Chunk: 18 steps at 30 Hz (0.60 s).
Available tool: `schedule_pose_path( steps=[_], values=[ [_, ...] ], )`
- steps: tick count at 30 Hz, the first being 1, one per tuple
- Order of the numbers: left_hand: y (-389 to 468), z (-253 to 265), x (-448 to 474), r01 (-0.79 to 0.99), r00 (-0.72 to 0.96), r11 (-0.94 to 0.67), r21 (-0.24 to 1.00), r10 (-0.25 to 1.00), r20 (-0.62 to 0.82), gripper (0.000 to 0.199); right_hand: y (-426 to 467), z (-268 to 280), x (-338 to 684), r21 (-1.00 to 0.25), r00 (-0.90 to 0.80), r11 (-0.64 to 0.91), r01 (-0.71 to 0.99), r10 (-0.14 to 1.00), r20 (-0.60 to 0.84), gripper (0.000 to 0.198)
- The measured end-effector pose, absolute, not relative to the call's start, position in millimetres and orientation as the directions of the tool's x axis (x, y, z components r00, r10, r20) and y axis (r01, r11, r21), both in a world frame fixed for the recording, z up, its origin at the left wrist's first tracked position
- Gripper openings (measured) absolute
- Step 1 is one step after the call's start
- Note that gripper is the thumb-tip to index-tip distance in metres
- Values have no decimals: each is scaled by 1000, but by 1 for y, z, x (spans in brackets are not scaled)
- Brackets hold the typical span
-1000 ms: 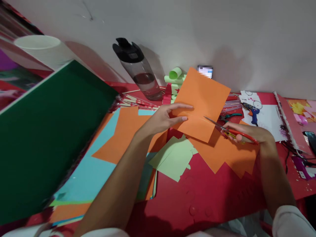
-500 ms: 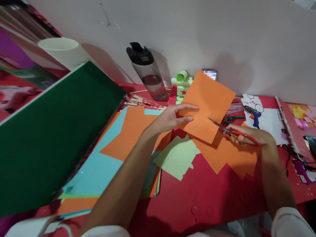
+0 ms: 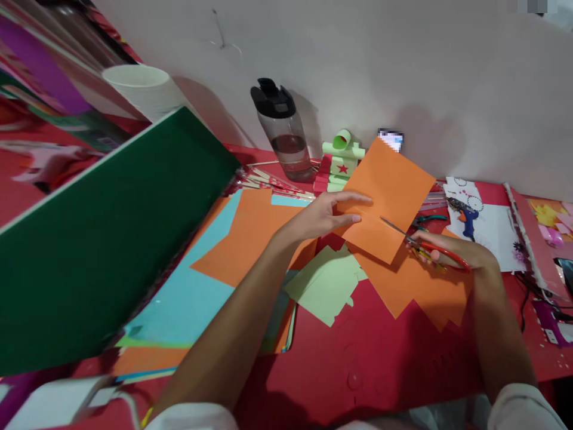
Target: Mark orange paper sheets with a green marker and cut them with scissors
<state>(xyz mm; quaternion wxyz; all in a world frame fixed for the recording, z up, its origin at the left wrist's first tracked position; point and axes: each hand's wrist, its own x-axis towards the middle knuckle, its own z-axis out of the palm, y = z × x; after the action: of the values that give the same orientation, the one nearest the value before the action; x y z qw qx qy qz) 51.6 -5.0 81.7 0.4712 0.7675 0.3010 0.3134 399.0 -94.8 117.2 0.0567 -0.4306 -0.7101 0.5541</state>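
Note:
My left hand [image 3: 329,215] pinches the left side of an orange sheet of paper [image 3: 388,185], with thumb and a finger lying over its face. The sheet is raised and tilted above the table. My right hand [image 3: 441,248] is closed round the handles of a pair of scissors [image 3: 423,243], which look red and yellow. Their pointed blades reach to the middle of the sheet from its lower right edge. Under the raised sheet lie more orange paper [image 3: 398,292] with a notched edge and several pale green paper pieces [image 3: 324,280].
A water bottle [image 3: 290,143] stands by the wall beside a pale green paper model [image 3: 344,164]. A dark green board [image 3: 120,227] leans at the left over stacked coloured sheets [image 3: 192,310]. A blue glue gun [image 3: 468,221] lies at the right. A white paper cup [image 3: 138,89] stands behind the board.
The whole view has shifted slightly, so things appear farther right. Both hands keep their hold on the orange sheet and the scissors, and the blades stay at nearly the same spot on the sheet.

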Motion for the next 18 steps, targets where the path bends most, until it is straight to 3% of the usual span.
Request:
schedule_pose_path(
  steps=[9, 18],
  values=[
    [-6, 80, 52, 168, 629, -368, 914, 754, 188, 50, -93, 108, 392, -827, -636, 85, 556, 684, -358, 40],
    [-2, 77, 52, 144, 643, -362, 921, 742, 191, 52, -92, 118, 374, -825, -608, 71, 560, 711, -352, 59]
  ],
)
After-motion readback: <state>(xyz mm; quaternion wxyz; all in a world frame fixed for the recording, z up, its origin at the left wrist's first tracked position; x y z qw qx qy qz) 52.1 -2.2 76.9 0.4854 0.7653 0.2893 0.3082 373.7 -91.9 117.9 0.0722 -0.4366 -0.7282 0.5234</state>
